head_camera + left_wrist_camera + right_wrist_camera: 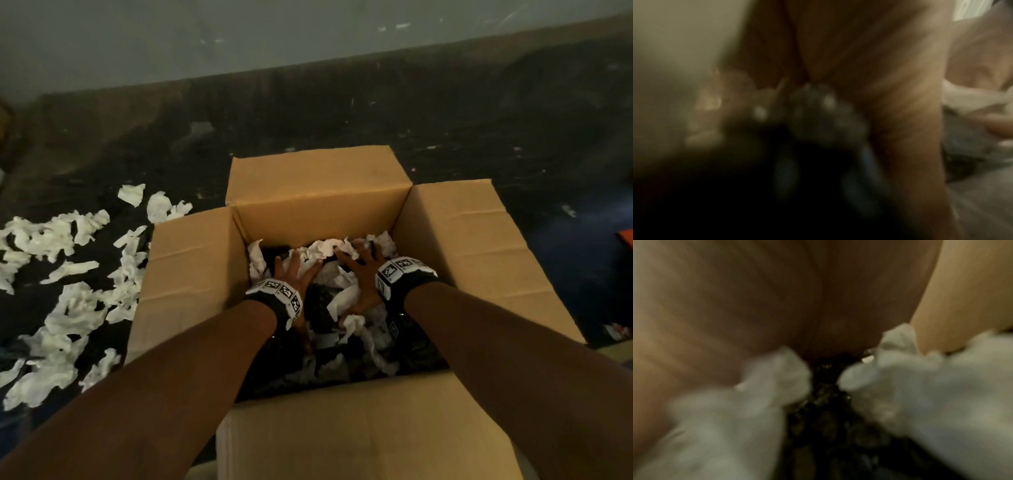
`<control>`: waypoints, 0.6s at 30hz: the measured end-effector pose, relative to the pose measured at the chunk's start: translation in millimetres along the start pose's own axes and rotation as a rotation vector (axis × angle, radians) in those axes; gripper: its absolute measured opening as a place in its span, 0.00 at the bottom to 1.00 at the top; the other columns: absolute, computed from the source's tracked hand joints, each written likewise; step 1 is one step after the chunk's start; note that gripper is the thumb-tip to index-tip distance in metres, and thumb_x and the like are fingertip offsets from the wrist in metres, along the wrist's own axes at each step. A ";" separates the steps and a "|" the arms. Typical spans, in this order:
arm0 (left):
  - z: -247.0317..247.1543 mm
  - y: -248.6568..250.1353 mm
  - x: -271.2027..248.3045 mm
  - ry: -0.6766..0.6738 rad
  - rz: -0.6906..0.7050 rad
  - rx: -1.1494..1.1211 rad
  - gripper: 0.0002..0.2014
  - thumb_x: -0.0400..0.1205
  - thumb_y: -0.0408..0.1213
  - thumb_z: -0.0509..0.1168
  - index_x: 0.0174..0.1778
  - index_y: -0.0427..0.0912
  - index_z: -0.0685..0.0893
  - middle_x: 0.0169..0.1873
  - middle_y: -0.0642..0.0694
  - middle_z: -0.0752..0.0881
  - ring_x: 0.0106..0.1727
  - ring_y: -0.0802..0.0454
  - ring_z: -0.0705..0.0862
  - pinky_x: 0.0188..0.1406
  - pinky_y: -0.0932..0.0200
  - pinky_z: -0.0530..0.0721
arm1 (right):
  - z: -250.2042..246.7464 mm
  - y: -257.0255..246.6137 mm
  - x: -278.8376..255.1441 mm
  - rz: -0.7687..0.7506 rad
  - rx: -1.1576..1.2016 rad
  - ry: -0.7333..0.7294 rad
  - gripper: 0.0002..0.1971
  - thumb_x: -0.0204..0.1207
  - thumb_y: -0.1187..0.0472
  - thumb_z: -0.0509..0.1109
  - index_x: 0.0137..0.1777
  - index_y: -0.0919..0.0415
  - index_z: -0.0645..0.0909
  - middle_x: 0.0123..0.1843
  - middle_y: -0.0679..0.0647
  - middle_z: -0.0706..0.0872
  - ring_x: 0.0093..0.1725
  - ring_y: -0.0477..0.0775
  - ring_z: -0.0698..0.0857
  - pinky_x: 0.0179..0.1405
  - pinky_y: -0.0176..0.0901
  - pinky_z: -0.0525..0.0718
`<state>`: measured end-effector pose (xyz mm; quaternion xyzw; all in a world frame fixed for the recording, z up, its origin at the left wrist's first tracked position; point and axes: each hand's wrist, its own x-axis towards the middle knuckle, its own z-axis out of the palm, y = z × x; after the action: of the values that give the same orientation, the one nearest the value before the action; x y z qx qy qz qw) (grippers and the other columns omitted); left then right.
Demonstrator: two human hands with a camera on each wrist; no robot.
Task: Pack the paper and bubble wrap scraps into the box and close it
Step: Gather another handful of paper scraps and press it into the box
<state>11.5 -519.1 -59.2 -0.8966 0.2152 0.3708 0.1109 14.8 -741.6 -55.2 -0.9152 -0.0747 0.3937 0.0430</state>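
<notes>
An open cardboard box (318, 212) stands in front of me with all its flaps spread outward. Inside lie white paper scraps (322, 251) mixed with dark bubble wrap (320, 305). Both hands are down in the box. My left hand (294, 267) presses flat on the scraps with fingers spread. Beside it, my right hand (359, 263) pushes down the same way, fingers splayed. In the right wrist view, blurred white paper (931, 394) and dark wrap (824, 402) fill the frame below the box wall. The left wrist view is blurred, showing dark bubble wrap (818, 116).
Many white paper scraps (68, 284) lie scattered on the dark floor left of the box. The near flap (359, 428) hangs toward me. An orange object (625, 240) sits at the right edge. A pale wall runs across the back.
</notes>
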 end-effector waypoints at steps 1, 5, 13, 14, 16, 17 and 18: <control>-0.7 1.0 -2.8 0.001 0.008 -0.006 0.76 0.67 0.55 0.84 0.78 0.62 0.17 0.82 0.41 0.20 0.85 0.28 0.31 0.81 0.24 0.57 | -1.0 -0.7 -1.8 -0.019 -0.005 -0.025 0.69 0.57 0.25 0.79 0.68 0.20 0.15 0.86 0.50 0.23 0.87 0.73 0.39 0.77 0.80 0.62; -1.3 0.7 -1.0 0.015 0.014 -0.025 0.75 0.66 0.56 0.85 0.82 0.63 0.22 0.84 0.42 0.23 0.86 0.28 0.32 0.81 0.24 0.54 | 0.1 0.6 4.6 -0.046 -0.015 -0.051 0.67 0.45 0.17 0.75 0.58 0.12 0.13 0.87 0.50 0.27 0.87 0.75 0.46 0.75 0.81 0.65; -30.0 -10.7 -17.6 0.095 0.097 -0.048 0.78 0.52 0.72 0.82 0.81 0.71 0.26 0.87 0.47 0.32 0.86 0.25 0.42 0.77 0.19 0.62 | -29.0 -17.0 -38.0 -0.051 -0.012 0.114 0.76 0.41 0.21 0.78 0.87 0.36 0.38 0.90 0.54 0.47 0.87 0.67 0.55 0.80 0.70 0.65; -36.9 -13.2 -24.3 0.132 0.128 -0.063 0.77 0.52 0.73 0.81 0.83 0.69 0.29 0.88 0.47 0.38 0.86 0.25 0.48 0.76 0.20 0.65 | -36.0 -21.0 -47.6 -0.040 -0.015 0.133 0.73 0.45 0.24 0.81 0.88 0.40 0.43 0.89 0.55 0.54 0.85 0.67 0.60 0.79 0.69 0.68; -54.0 -17.4 -40.9 0.194 0.186 -0.128 0.72 0.58 0.70 0.82 0.88 0.62 0.39 0.88 0.43 0.51 0.84 0.28 0.59 0.77 0.28 0.69 | -52.2 -29.0 -65.7 0.005 -0.015 0.164 0.59 0.56 0.29 0.81 0.85 0.50 0.61 0.81 0.56 0.71 0.79 0.67 0.72 0.72 0.64 0.77; -62.4 -18.5 -51.6 0.237 0.204 -0.163 0.67 0.62 0.67 0.81 0.89 0.58 0.45 0.86 0.40 0.57 0.83 0.30 0.64 0.77 0.34 0.71 | -60.3 -34.4 -74.8 0.020 0.005 0.209 0.50 0.62 0.31 0.79 0.81 0.54 0.69 0.75 0.58 0.77 0.74 0.67 0.77 0.67 0.59 0.81; -70.2 -19.8 -63.1 0.293 0.211 -0.193 0.61 0.67 0.64 0.80 0.89 0.56 0.49 0.85 0.39 0.61 0.82 0.32 0.67 0.77 0.38 0.72 | -68.9 -41.3 -85.1 0.020 0.013 0.262 0.43 0.67 0.33 0.77 0.77 0.56 0.73 0.71 0.59 0.79 0.71 0.66 0.80 0.64 0.55 0.81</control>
<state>24.2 -507.6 35.8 -0.9199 0.2855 0.2647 -0.0473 2.8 -716.8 58.5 -0.9592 -0.0567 0.2716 0.0544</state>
